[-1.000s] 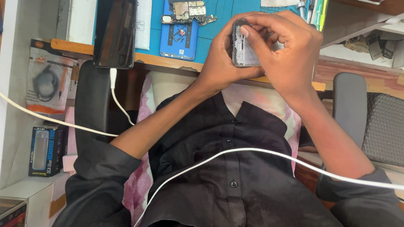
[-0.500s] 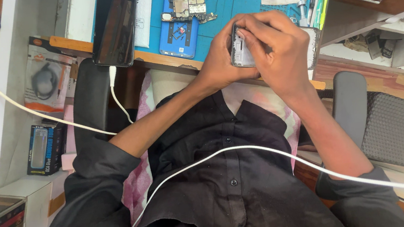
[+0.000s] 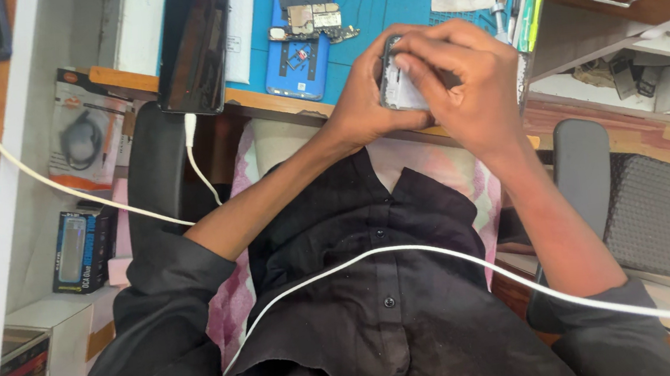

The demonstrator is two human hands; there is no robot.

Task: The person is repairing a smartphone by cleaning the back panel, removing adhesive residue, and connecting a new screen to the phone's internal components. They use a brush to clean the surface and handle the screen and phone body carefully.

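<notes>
Item one, nearest us: a white cable [image 3: 376,258] crossing our black shirt [image 3: 364,309] from 7 to 4 o'clock. Item two, at 12 o'clock above the lap: a small phone part [image 3: 400,83], pale and dark-edged, held upright between both hands. Our left hand [image 3: 363,102] is closed around its left edge; our right hand [image 3: 465,83] is curled over its front, fingertips pressing it. Item three, farther at 12: the bench [image 3: 260,103] with a blue mat [image 3: 390,0], an opened blue phone [image 3: 304,38], and at 11 a black phone [image 3: 192,50] on charge.
</notes>
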